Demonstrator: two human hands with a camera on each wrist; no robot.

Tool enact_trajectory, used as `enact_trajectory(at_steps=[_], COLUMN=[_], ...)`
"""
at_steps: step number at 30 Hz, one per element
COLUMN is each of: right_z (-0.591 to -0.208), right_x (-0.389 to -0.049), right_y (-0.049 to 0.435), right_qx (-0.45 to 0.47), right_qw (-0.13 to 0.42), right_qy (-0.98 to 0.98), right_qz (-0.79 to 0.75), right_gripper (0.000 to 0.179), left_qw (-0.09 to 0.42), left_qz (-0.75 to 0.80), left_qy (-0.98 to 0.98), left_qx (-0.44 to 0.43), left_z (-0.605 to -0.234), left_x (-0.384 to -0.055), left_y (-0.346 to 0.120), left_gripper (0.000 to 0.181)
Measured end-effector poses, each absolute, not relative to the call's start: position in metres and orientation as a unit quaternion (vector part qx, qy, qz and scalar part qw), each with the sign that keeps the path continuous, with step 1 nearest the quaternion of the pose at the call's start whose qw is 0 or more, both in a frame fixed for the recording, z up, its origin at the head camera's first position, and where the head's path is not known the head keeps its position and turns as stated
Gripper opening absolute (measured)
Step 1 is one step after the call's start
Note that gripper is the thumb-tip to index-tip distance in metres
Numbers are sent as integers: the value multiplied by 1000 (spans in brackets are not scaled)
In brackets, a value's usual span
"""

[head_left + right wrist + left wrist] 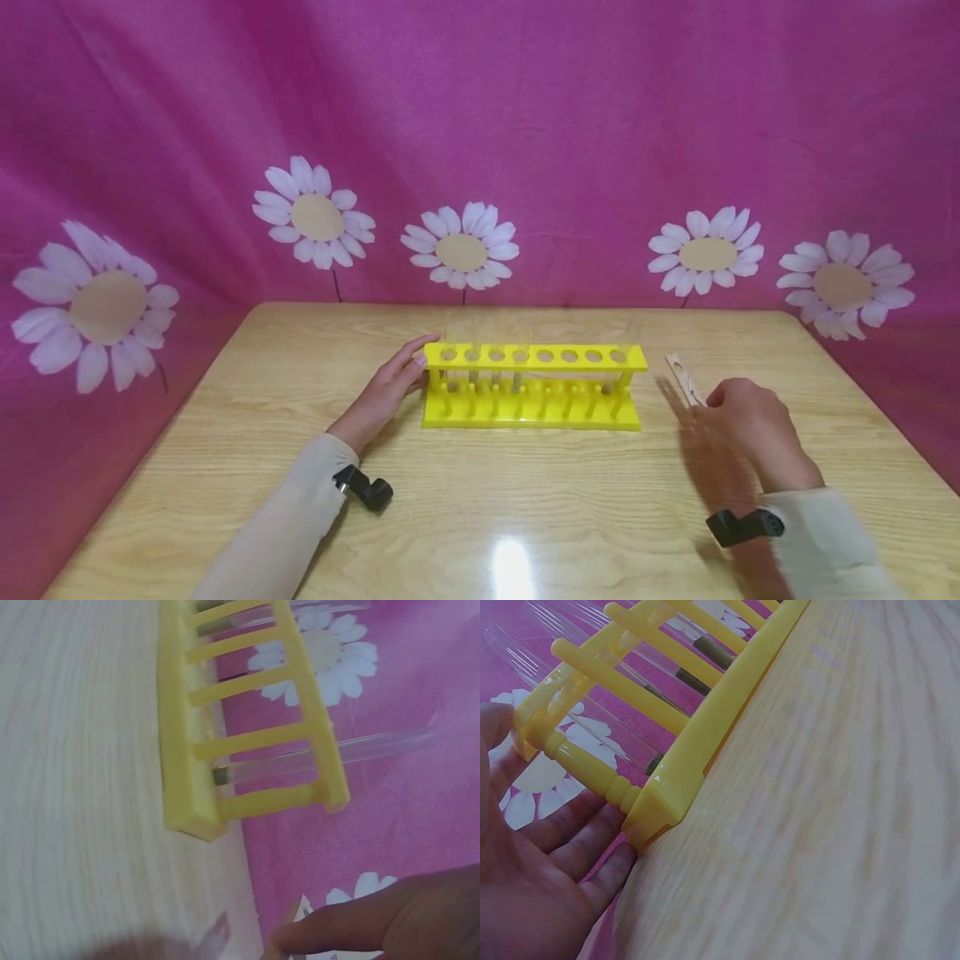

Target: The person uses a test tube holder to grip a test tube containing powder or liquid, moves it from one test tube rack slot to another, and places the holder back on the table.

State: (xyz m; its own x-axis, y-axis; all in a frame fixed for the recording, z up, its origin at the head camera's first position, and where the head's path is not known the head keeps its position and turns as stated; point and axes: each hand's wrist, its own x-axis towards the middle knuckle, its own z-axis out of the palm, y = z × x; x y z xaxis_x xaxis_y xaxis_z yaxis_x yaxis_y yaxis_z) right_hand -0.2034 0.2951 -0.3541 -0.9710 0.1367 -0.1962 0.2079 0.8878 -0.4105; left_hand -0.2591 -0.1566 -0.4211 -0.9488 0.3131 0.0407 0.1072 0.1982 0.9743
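Note:
A yellow test tube rack [532, 422] stands on the table with several clear test tubes [671, 694] at its left end. One more tube [274, 766] stands in the hole at the right end. Dark material shows at the tube bottoms. My left hand [382, 398] rests against the rack's left end, its fingers [592, 840] laid loosely along the end post and base. To the right of the rack, my right hand [753, 425] pinches a wooden test tube clamp [682, 380] by its near end. The clamp points away and slightly left, above its shadow.
The wooden table [442, 517] extends around the rack. A magenta cloth [570, 125] printed with white daisies hangs behind and at both sides. Three of the rack's holes, right of the middle, hold no tube. Black camera mounts [367, 489] sit on both wrists.

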Motion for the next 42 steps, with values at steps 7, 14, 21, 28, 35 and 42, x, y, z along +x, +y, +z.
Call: enact_trajectory(at_steps=[7,14,21,28,35,42], right_z=[-361,-368,-373,-375,-374,-373], right_x=[-205,-207,-207,-207,-206,-206], right_y=[295,293,291,291,289,287], right_qx=[105,112,85,72,79,82], right_qw=[111,140,123,106,111,111], right_qy=[962,957,966,971,971,972], right_qz=[-227,-229,-209,-201,-197,-188], right_gripper=[34,33,28,27,27,27], left_qw=[80,80,78,79,82,94], left_qz=[616,616,614,612,620,620], left_qy=[771,769,772,774,767,766], left_qx=[140,148,144,144,144,139], left_z=[-421,-422,-422,-421,-422,-420], left_x=[-259,-260,-259,-258,-259,-260], left_y=[-157,-158,-158,-157,-158,-157], left_gripper=[50,55,54,53,51,47])
